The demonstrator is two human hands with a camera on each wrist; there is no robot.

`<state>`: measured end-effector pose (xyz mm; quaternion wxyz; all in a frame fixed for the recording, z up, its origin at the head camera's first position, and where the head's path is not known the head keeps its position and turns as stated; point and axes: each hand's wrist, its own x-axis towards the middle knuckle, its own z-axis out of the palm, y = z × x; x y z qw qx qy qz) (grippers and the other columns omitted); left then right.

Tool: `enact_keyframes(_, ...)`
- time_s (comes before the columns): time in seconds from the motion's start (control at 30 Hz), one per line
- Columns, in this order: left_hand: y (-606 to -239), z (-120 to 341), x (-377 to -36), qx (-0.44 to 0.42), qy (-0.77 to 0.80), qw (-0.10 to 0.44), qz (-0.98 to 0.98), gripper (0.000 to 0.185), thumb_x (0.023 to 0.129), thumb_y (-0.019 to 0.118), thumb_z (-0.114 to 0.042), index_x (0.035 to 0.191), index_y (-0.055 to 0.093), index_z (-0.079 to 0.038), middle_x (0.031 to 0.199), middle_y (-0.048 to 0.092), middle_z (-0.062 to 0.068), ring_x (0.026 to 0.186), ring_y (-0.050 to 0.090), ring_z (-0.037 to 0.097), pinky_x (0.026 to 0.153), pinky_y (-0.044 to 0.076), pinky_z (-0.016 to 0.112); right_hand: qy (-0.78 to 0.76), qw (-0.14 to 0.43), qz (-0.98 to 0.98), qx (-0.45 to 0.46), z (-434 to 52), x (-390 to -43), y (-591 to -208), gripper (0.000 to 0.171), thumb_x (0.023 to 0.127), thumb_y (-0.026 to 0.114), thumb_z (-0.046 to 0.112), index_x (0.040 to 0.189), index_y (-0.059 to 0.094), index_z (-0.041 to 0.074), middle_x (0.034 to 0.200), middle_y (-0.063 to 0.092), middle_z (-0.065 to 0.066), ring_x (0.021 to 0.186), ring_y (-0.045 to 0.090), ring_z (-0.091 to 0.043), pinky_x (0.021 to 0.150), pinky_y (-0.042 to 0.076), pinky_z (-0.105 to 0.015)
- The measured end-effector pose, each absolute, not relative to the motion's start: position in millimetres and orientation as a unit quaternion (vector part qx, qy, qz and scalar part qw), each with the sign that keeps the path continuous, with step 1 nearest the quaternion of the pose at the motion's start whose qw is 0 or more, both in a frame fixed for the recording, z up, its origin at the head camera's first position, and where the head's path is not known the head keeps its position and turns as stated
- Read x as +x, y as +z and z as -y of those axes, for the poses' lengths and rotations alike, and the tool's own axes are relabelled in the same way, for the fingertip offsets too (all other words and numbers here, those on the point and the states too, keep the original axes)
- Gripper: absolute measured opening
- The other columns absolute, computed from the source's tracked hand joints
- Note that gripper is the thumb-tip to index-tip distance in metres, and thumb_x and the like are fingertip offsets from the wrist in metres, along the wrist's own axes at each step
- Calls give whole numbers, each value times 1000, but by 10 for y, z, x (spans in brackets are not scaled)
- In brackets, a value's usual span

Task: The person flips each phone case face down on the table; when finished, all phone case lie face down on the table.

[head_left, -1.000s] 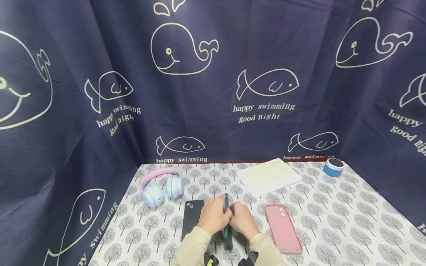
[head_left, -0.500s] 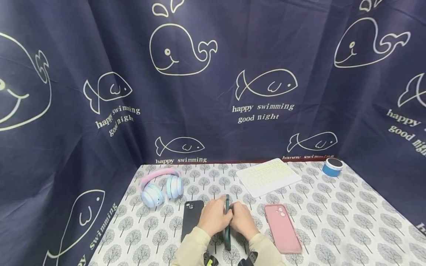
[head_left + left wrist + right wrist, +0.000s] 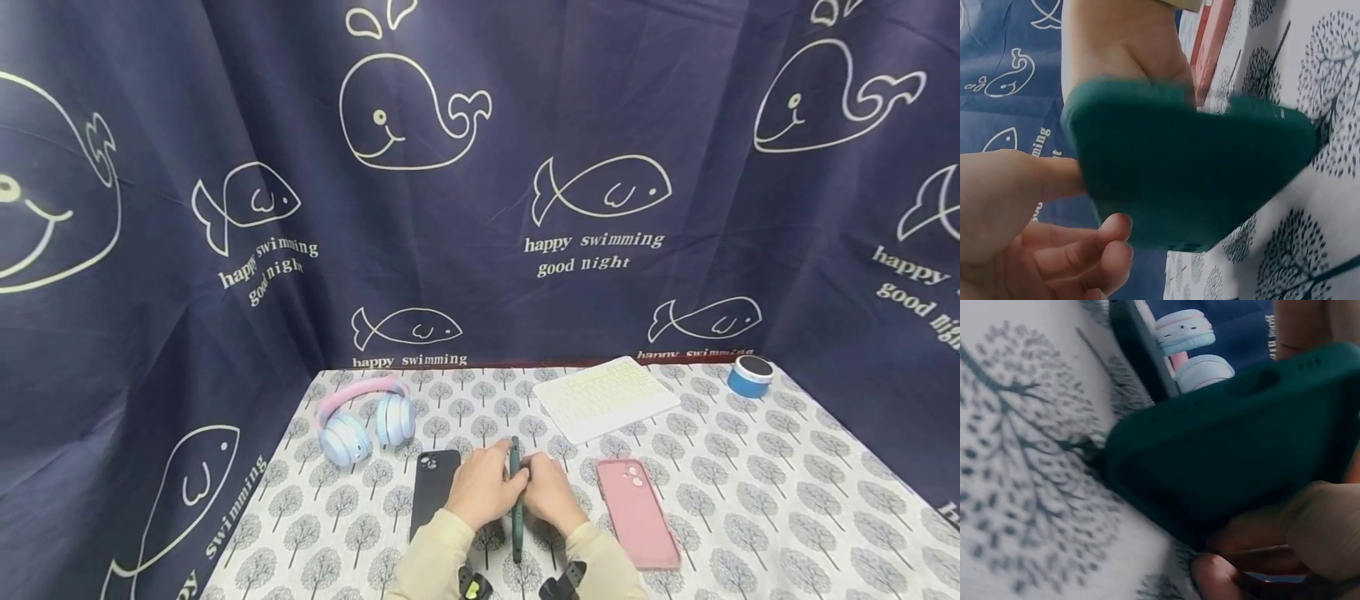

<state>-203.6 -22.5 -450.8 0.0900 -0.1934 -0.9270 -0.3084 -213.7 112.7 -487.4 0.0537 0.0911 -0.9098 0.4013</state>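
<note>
Curtained recording booth: whale-print drape (image 3: 480, 208), patterned table (image 3: 750, 517).

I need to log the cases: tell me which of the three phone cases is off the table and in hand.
The dark green phone case, held on edge between the left hand and right hand; the black case and pink case lie flat.

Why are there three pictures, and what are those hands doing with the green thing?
A person is wearing three cameras. One sits on their head and looks down at the table, which has a cloth with little trees. The other two sit on their wrists, so those pictures look very close and a bit blurry.

The left hand and the right hand both hold a dark green phone case, standing on its edge between them. Close up it fills the wrist pictures.

Lying on the table are a black phone case, a pink phone case, pink and blue headphones, a white keyboard and a small blue speaker.
</note>
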Motion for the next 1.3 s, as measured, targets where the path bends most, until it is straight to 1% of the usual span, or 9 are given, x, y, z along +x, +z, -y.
enact_keyframes(0.13, -4524, 260, -2049, -200, -327, 71, 921, 38, 98, 57, -20, 129, 61, 2, 51, 47, -10, 42, 39, 5, 42, 35, 25, 443, 15, 894, 71, -1189, -2136, -4796, 14, 88, 56, 2, 86, 69, -3, 61, 59, -4, 49, 54, -13, 47, 45, -29)
enact_keyframes(0.3, -4557, 303, -2090, -212, -357, 46, 909, 36, 98, 51, -9, 130, 61, 3, 56, 48, -5, 44, 39, 7, 44, 37, 27, 480, 31, 875, 57, -1240, -2131, -4624, 28, 98, 55, 16, 83, 70, -2, 56, 58, -5, 45, 58, -21, 42, 45, -29)
enact_keyframes(0.43, -4672, 327, -2166, -216, -371, 17, 903, 37, 95, 54, -12, 129, 61, 3, 60, 52, -9, 47, 45, 5, 46, 40, 26, 498, 20, 864, 76, -1236, -2102, -4538, 29, 93, 66, 19, 93, 70, -10, 60, 63, -5, 46, 63, -28, 42, 52, -35)
enact_keyframes(0.57, -4763, 354, -2208, -209, -396, -16, 894, 40, 94, 59, -16, 127, 60, 7, 68, 58, -8, 53, 54, 6, 50, 46, 26, 497, 13, 865, 64, -1223, -2072, -4492, 26, 88, 69, 12, 98, 68, -12, 62, 64, -4, 45, 63, -26, 43, 52, -35)
enact_keyframes(0.7, -4792, 373, -2213, -187, -401, -35, 896, 45, 100, 56, -27, 124, 60, 10, 81, 65, 0, 69, 63, 12, 67, 54, 34, 502, 33, 863, 41, -1236, -2064, -4445, 22, 90, 68, 9, 100, 68, -11, 61, 63, -4, 43, 62, -25, 43, 53, -38)
enact_keyframes(0.8, -4796, 375, -2221, -174, -407, -42, 896, 51, 103, 48, -37, 123, 63, 7, 91, 68, 4, 83, 65, 18, 81, 54, 43, 527, 48, 848, 32, -1264, -2082, -4410, 22, 91, 66, 8, 102, 68, -11, 61, 64, -5, 45, 62, -25, 46, 54, -42)
enact_keyframes(0.87, -4790, 376, -2227, -170, -428, -52, 886, 53, 104, 45, -41, 123, 63, 5, 93, 68, 4, 86, 66, 21, 83, 53, 47, 547, 50, 836, 25, -1290, -2095, -4397, 23, 92, 65, 8, 104, 68, -12, 62, 66, -6, 46, 63, -24, 48, 54, -42)
enact_keyframes(1.1, -4781, 404, -2253, -164, -455, -41, 874, 51, 101, 52, -37, 130, 58, 5, 80, 64, -2, 69, 61, 13, 68, 52, 35, 568, 41, 822, -11, -1390, -2118, -4387, 22, 92, 65, 7, 104, 68, -12, 67, 68, -8, 49, 62, -19, 50, 54, -36)
enact_keyframes(1.3, -4652, 419, -2176, -149, -443, -17, 884, 46, 94, 65, -27, 127, 59, 5, 74, 59, -4, 63, 55, 12, 63, 48, 34, 560, 25, 828, -20, -1451, -2132, -4445, 41, 85, 74, 6, 118, 61, -13, 68, 67, -9, 49, 63, -22, 53, 56, -42)
